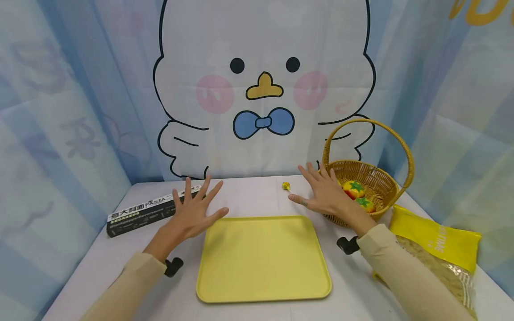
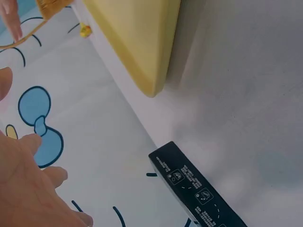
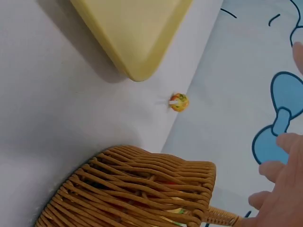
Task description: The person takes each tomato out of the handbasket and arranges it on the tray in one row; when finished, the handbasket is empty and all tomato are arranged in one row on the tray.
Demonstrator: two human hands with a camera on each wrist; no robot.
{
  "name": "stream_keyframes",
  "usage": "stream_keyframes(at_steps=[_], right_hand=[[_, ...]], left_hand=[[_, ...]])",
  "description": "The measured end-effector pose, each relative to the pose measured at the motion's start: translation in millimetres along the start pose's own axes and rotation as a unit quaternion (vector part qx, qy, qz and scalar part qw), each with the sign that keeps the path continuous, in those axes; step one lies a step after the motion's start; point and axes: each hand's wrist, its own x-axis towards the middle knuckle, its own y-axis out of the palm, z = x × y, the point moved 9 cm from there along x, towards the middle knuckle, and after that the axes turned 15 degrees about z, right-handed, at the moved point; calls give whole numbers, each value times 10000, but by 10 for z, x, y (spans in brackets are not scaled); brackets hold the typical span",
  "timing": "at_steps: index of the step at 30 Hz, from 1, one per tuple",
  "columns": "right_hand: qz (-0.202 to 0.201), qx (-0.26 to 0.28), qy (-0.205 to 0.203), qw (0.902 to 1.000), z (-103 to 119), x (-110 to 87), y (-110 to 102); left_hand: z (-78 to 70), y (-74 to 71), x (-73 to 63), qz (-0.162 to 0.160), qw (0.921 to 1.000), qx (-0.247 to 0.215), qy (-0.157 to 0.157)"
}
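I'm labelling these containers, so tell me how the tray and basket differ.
The tray is flat, rectangular and smooth; the basket is deep, rounded and woven. The tray has a low rim; the basket, a tall arched handle. The tray is pale yellow, the basket golden brown. Both rest on the white table.

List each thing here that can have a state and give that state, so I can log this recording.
Left hand: spread, holding nothing
Right hand: spread, holding nothing
Pasta box: lying on its long side
Yellow tray: lying flat, right side up
Wicker basket: upright, with red-and-yellow pieces inside
Lollipop: lying down
Yellow bag with clear window: lying down, partly hidden; sealed or not, cannot tell
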Motion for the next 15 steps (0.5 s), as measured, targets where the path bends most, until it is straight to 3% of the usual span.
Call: stream_keyframes(at_steps=[8,15], right_hand=[[99,170,39,9998,-68,-25,-121],[160,520,122,9984,-255,-26,-265]], left_hand=[[-12,16,-104,-38,9998,-185,87],[1,4,-226,51,9990,-405,162]])
